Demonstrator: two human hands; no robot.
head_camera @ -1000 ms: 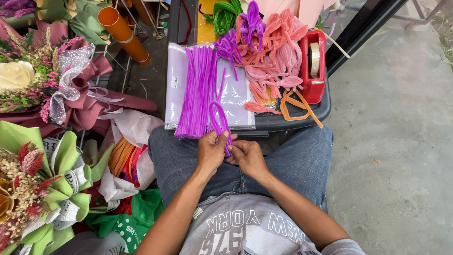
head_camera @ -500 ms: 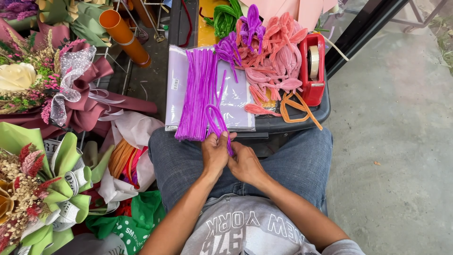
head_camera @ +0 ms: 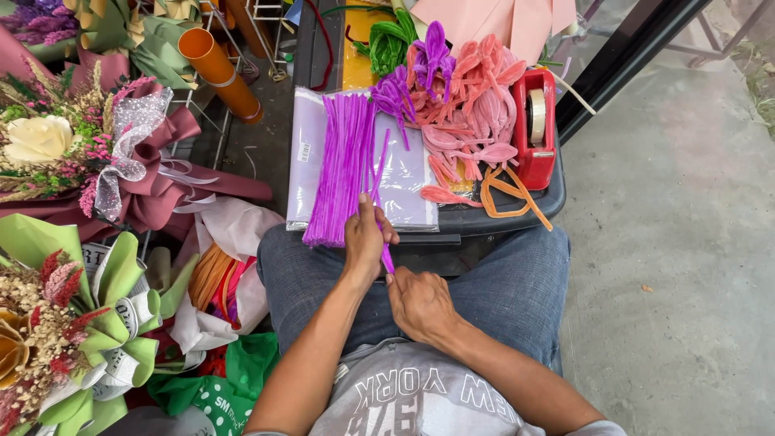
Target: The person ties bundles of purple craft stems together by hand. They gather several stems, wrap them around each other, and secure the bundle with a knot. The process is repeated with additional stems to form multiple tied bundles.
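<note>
My left hand (head_camera: 365,239) is closed on a bent purple pipe cleaner (head_camera: 379,190) that rises over the front of the tray. My right hand (head_camera: 420,303) rests on my lap just below, pinching the lower end of the same pipe cleaner near my left hand. A thick bundle of straight purple pipe cleaners (head_camera: 343,165) lies on a clear plastic bag (head_camera: 408,173), right beside my left hand. Behind it lie folded pink pipe-cleaner petals (head_camera: 476,121) and purple petals (head_camera: 432,60).
A red tape dispenser (head_camera: 535,125) stands at the right of the black tray (head_camera: 500,218), with orange loops (head_camera: 504,194) before it. Wrapped bouquets (head_camera: 89,153) and green-wrapped flowers (head_camera: 73,323) crowd the left. An orange tube (head_camera: 218,69) leans at the back. Concrete floor lies to the right.
My left hand has slid up and forward along the purple pipe cleaner, away from my right hand. The loop has been drawn out into a longer, narrower shape.
</note>
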